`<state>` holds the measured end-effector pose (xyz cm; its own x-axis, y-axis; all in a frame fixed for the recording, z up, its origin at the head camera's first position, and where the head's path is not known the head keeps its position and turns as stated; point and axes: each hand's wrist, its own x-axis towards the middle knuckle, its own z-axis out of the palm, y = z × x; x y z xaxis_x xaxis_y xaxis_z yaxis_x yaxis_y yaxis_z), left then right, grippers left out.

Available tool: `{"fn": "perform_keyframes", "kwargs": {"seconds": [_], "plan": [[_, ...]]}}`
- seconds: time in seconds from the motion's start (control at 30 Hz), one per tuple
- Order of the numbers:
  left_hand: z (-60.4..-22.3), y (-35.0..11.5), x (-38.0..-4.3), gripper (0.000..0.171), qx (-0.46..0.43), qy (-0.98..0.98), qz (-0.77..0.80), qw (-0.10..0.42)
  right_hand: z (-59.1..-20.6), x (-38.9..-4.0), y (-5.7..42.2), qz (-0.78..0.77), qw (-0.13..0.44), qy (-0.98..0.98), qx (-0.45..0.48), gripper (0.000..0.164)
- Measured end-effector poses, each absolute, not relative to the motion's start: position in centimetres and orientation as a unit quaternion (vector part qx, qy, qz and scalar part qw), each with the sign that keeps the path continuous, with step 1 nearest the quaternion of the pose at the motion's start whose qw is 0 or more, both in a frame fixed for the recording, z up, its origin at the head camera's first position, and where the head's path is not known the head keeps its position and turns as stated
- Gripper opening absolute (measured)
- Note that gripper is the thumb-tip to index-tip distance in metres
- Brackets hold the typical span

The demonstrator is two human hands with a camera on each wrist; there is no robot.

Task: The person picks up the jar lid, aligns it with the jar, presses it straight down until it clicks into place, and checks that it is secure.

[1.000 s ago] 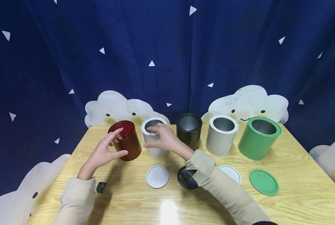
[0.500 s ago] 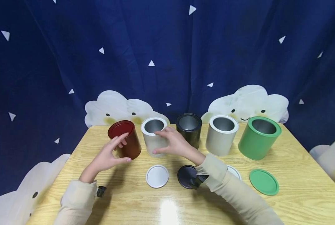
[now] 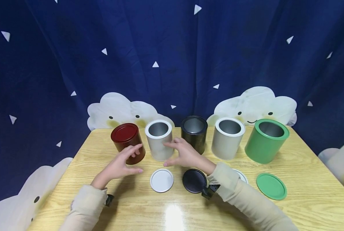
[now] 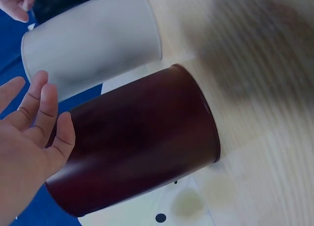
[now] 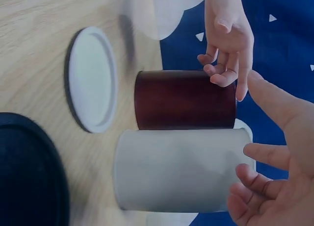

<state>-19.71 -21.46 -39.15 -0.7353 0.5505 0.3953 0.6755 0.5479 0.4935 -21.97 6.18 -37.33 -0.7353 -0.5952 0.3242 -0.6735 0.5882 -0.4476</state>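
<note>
My left hand (image 3: 118, 167) hovers in front of the dark red can (image 3: 125, 133), fingers spread and holding nothing. That can has its red lid on. My right hand (image 3: 187, 156), also empty with thumb and fingers apart, hangs in front of the gap between the smaller white can (image 3: 159, 146) and the black can (image 3: 193, 141). Both of these cans stand uncovered. On the table between the hands lies a white lid (image 3: 161, 180). A black lid (image 3: 194, 180) lies below my right wrist. In the left wrist view the curled fingers (image 4: 48, 103) overlap the red can's upper end.
A larger white can (image 3: 227, 142) and a green can (image 3: 264, 144) stand uncovered at the right of the row. A green lid (image 3: 271, 186) lies before them; another white lid (image 3: 241, 176) is partly hidden by my right sleeve. A dark blue curtain (image 3: 172, 57) hangs behind the table.
My left hand has moved right and toward me, away from the red can's top. My right hand has drawn back right and down from the smaller white can. Cans and lids stay put.
</note>
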Motion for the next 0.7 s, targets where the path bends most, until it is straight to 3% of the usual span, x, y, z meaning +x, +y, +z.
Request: {"fn": "perform_keyframes", "kwargs": {"seconds": [0.7], "plan": [[-41.8,-20.6,-20.2,0.085,-0.365,-0.895,-0.255,-0.021,-42.0,-21.0,7.2,0.236,0.014,-0.894,0.381,0.075]]}}
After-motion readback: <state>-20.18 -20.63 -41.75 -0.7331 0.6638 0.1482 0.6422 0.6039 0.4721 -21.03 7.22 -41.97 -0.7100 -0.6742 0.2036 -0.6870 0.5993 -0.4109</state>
